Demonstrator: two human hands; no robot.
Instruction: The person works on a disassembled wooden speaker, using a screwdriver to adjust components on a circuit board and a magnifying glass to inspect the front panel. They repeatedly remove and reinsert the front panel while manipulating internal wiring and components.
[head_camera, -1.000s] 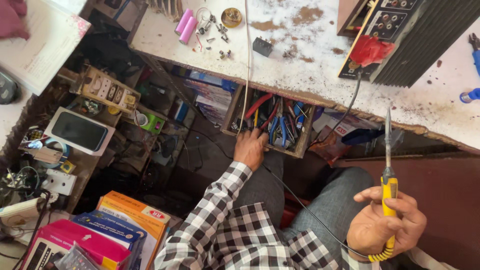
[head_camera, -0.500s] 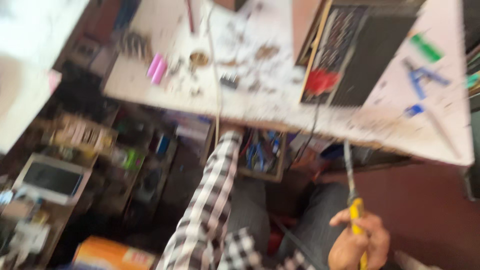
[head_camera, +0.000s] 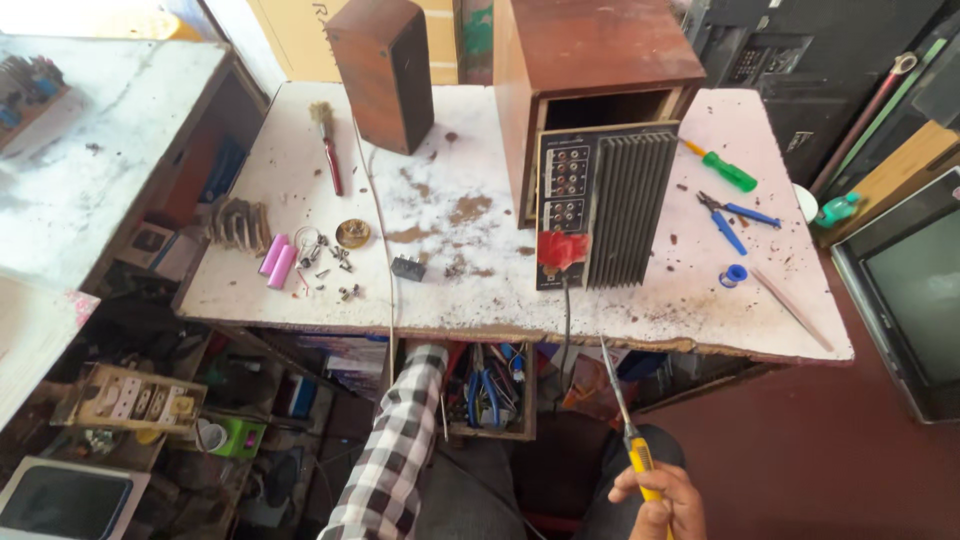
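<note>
Head view, looking down on a stained white desk (head_camera: 480, 270). Right hand (head_camera: 662, 498) near, low right, fingers curled tight around the yellow handle of a screwdriver (head_camera: 628, 432), shaft slanting up and left toward the desk's near edge. Left hand out of sight, checked sleeve (head_camera: 395, 450) reaching under the desk toward a drawer of tools (head_camera: 490, 392); open or closed, cannot tell. On the desk, centre far: wooden amplifier box (head_camera: 590, 70) with black finned back panel (head_camera: 605, 205) leaning out. Left: small wooden speaker (head_camera: 385, 70), brush (head_camera: 327, 145), pink cells (head_camera: 277, 260). Right: green screwdriver (head_camera: 722, 167), blue pliers (head_camera: 730, 215).
</note>
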